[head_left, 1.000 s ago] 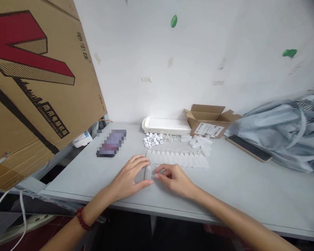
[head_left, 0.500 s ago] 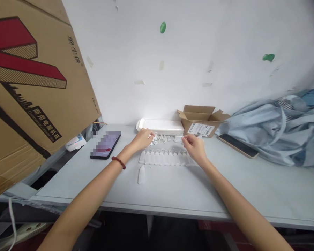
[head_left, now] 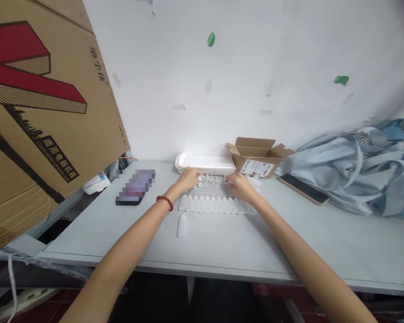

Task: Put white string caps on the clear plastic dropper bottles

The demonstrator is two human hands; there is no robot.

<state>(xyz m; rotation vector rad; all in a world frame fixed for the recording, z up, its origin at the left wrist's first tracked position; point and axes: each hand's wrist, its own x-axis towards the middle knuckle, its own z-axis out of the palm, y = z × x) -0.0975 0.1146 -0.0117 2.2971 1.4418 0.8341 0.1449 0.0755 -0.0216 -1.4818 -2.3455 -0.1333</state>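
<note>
At the back middle of the desk, my left hand (head_left: 189, 178) is closed, its fingertips among small white pieces (head_left: 199, 183); what it pinches is too small to make out. My right hand (head_left: 241, 186) is closed too, fingertips low over the desk by clear pieces, and its grip is hidden. Between the hands lies a tangle of white strings (head_left: 210, 179). A row of translucent round-topped tags (head_left: 210, 204), with strings at their tops, runs in front of both hands. One separate tag (head_left: 182, 225) lies below the row's left end.
Behind the hands is a white stack (head_left: 207, 161) with a rounded left end. An open cardboard box (head_left: 259, 163) stands beside it. Phones lie left (head_left: 135, 188) and right (head_left: 303, 188). Light blue cloth (head_left: 350, 166) covers the right rear; a large carton (head_left: 54, 112) leans at left.
My right hand has moved a little left and turned lower over the desk. My left hand has shifted slightly right. The row of tags looks the same.
</note>
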